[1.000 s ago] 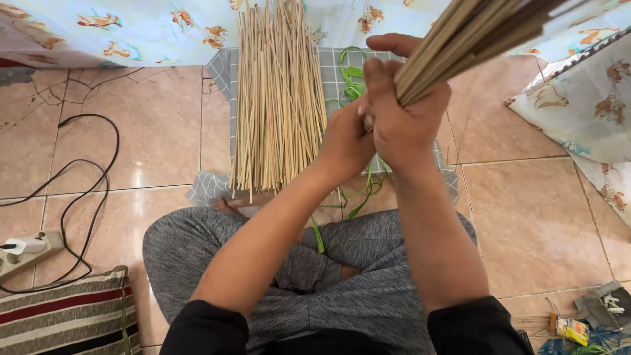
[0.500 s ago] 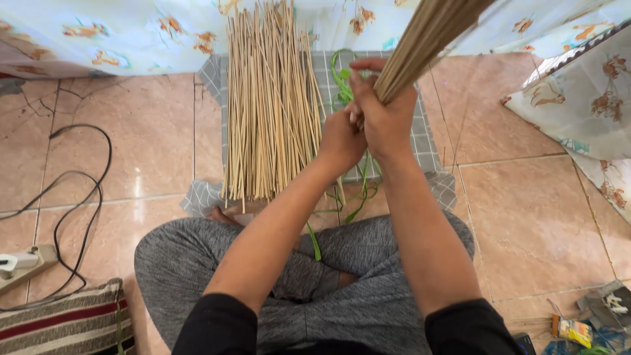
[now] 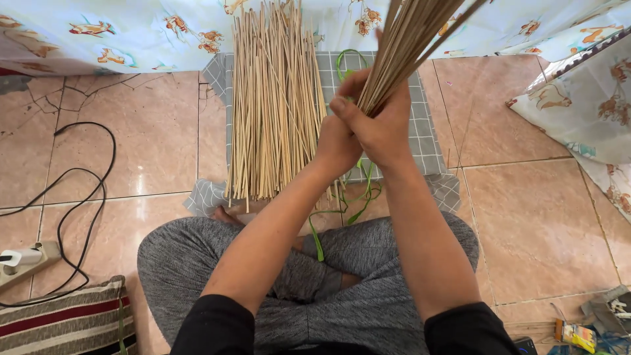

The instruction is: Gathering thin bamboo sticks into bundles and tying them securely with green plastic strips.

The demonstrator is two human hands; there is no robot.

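Note:
My right hand [image 3: 378, 125] is closed around the lower end of a bundle of thin tan sticks [image 3: 407, 33] that slants up to the upper right. My left hand [image 3: 336, 146] presses against the same end from the left, fingers closed on it. A green strip [image 3: 363, 190] trails down from the hands toward my crossed legs. A loose pile of pale sticks [image 3: 273, 98] lies to the left on a grey checked cloth [image 3: 430, 141].
A black cable [image 3: 79, 190] loops on the tiled floor at left to a power strip [image 3: 23, 260]. A striped cushion [image 3: 62, 322] sits bottom left. Patterned fabric [image 3: 578, 98] hangs at right and along the top. Small tools and packets [image 3: 591, 325] lie bottom right.
The held bundle has swung from pointing far right to a steeper, more upright slant. Both hands shifted slightly left and stayed clasped on its end.

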